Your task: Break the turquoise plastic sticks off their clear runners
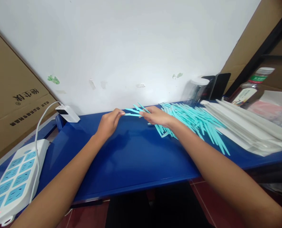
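Observation:
My left hand [110,123] is closed in a pinch on the tip of a thin turquoise plastic stick [132,114]. Close beside it, my right hand [157,116] grips several such sticks, which fan out towards the left hand. Both hands are just above the blue table [131,158]. A loose pile of the same turquoise sticks [190,117] lies right behind and beside my right hand, partly covered by the wrist. The sticks' exact kind is too small to make out.
White flat sleeves or bags [245,129] are stacked right of the pile. Behind stand a white-lidded clear jar [198,90], a dark phone-like slab [220,86] and a bottle [250,85]. On the left are a power strip [17,180], a white device [68,113] and a cardboard box [14,91].

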The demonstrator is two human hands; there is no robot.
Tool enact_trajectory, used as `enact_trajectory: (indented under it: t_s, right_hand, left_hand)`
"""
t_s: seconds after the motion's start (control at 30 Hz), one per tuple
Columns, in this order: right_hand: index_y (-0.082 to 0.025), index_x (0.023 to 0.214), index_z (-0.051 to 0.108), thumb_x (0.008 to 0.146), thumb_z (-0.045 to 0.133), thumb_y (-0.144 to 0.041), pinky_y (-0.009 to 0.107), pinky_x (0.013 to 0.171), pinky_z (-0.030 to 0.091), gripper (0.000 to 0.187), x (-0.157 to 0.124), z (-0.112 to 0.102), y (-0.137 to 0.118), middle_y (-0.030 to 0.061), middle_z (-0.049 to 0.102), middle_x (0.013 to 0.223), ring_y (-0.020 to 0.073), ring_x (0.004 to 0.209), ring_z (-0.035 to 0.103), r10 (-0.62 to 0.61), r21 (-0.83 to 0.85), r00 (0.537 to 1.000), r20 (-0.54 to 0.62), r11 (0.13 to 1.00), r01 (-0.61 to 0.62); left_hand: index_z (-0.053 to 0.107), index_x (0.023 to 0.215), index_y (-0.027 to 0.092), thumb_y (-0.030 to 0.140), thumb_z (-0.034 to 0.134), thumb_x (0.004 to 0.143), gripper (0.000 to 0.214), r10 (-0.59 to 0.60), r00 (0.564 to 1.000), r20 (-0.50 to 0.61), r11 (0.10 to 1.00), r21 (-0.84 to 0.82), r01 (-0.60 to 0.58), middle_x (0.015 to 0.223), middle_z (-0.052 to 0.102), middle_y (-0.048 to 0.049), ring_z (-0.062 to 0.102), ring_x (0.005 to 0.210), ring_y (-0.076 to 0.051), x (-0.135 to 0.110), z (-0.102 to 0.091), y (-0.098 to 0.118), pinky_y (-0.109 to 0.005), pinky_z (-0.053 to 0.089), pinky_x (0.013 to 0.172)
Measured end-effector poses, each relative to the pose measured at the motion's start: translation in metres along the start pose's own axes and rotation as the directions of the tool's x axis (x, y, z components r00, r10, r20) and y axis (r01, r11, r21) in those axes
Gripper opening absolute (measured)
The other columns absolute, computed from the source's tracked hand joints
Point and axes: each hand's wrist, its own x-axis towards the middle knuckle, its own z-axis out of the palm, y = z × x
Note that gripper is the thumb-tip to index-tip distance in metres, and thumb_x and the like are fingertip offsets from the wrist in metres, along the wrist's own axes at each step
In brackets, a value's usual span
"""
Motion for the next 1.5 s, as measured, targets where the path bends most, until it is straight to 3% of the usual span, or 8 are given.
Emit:
enact_trajectory:
  t_s: [0.17,0.33,0.47,0.63,0.8,0.97,1.27,1.5]
  right_hand:
    - [-0.016,0.075,0.064,0.096,0.065,-0.053,0.025,0.057,0.033,0.042,-0.002,-0.010,0.001,0.0009,0.058,0.069,0.0109,0.059,0.044,-0.172,-0.298,0.984,-0.051,0.943,0.149]
    - [-0.015,0.077,0.070,0.093,0.066,-0.058,0.027,0.065,0.037,0.045,-0.004,-0.016,-0.001,0.0043,0.067,0.077,0.0150,0.071,0.052,-0.216,-0.345,0.975,-0.046,0.920,0.187]
    - [-0.015,0.075,0.070,0.093,0.064,-0.057,0.027,0.063,0.034,0.046,-0.004,-0.017,-0.003,0.0042,0.067,0.076,0.0138,0.067,0.049,-0.225,-0.368,0.974,-0.034,0.909,0.197]
    - [-0.014,0.077,0.072,0.092,0.067,-0.055,0.026,0.063,0.036,0.044,-0.005,-0.019,-0.002,0.0046,0.068,0.077,0.0137,0.068,0.051,-0.215,-0.360,0.976,-0.035,0.914,0.188]
    - [-0.015,0.097,0.080,0.090,0.069,-0.058,0.025,0.055,0.035,0.045,-0.004,-0.020,-0.002,0.0025,0.065,0.073,0.0111,0.058,0.047,-0.132,-0.290,0.991,-0.026,0.950,0.118]
    - [-0.014,0.097,0.079,0.091,0.073,-0.048,0.024,0.046,0.025,0.035,-0.004,-0.018,-0.005,-0.0014,0.054,0.067,0.0061,0.048,0.032,-0.008,-0.121,1.000,-0.021,0.993,0.006]
    - [-0.011,0.096,0.076,0.094,0.074,-0.036,0.021,0.040,0.019,0.026,-0.005,-0.017,-0.009,-0.0045,0.045,0.059,0.0051,0.046,0.024,0.093,0.195,0.989,0.112,0.974,-0.114]
    - [-0.011,0.091,0.074,0.091,0.079,-0.038,0.019,0.038,0.019,0.027,-0.004,-0.018,-0.006,-0.0064,0.041,0.055,0.0046,0.045,0.024,0.058,0.262,0.970,0.235,0.957,-0.121]
  left_hand:
    - [0.073,0.103,0.018,0.056,0.036,0.108,0.054,-0.299,0.951,0.085,0.910,-0.275,0.311,0.063,0.057,0.0008,0.047,0.052,-0.013,0.005,-0.006,-0.009,-0.026,0.041,0.056]
    - [0.069,0.119,0.017,0.057,0.042,0.104,0.051,-0.287,0.884,0.370,0.788,-0.434,0.437,0.067,0.057,0.0017,0.042,0.050,-0.013,0.007,-0.006,-0.019,-0.026,0.039,0.052]
    - [0.069,0.117,0.019,0.051,0.042,0.105,0.044,-0.219,0.906,0.363,0.884,-0.319,0.342,0.079,0.072,-0.0029,0.057,0.064,-0.017,0.006,-0.008,-0.017,-0.028,0.049,0.068]
    - [0.074,0.078,0.021,0.049,0.047,0.104,0.047,-0.157,0.940,0.304,0.942,-0.238,0.235,0.113,0.080,-0.0092,0.073,0.107,-0.026,0.007,-0.010,-0.016,-0.035,0.052,0.094]
    - [0.083,0.109,0.023,0.047,0.058,0.101,0.036,-0.198,0.966,0.166,0.959,-0.169,0.225,0.108,0.083,-0.0076,0.077,0.089,-0.027,0.005,-0.010,-0.014,-0.037,0.057,0.086]
    - [0.080,0.122,0.025,0.040,0.057,0.103,0.034,-0.085,0.996,-0.009,0.991,-0.105,0.083,0.113,0.082,-0.0074,0.078,0.095,-0.024,0.001,-0.009,-0.014,-0.036,0.059,0.087]
    - [0.078,0.126,0.027,0.030,0.052,0.106,0.033,0.069,0.994,-0.089,0.988,-0.131,-0.080,0.124,0.079,-0.0024,0.075,0.115,-0.022,0.000,-0.011,-0.006,-0.039,0.060,0.103]
    - [0.075,0.130,0.027,0.023,0.046,0.108,0.037,0.189,0.977,-0.104,0.978,-0.068,-0.196,0.129,0.076,-0.0032,0.076,0.115,-0.021,-0.004,-0.015,0.009,-0.038,0.061,0.099]
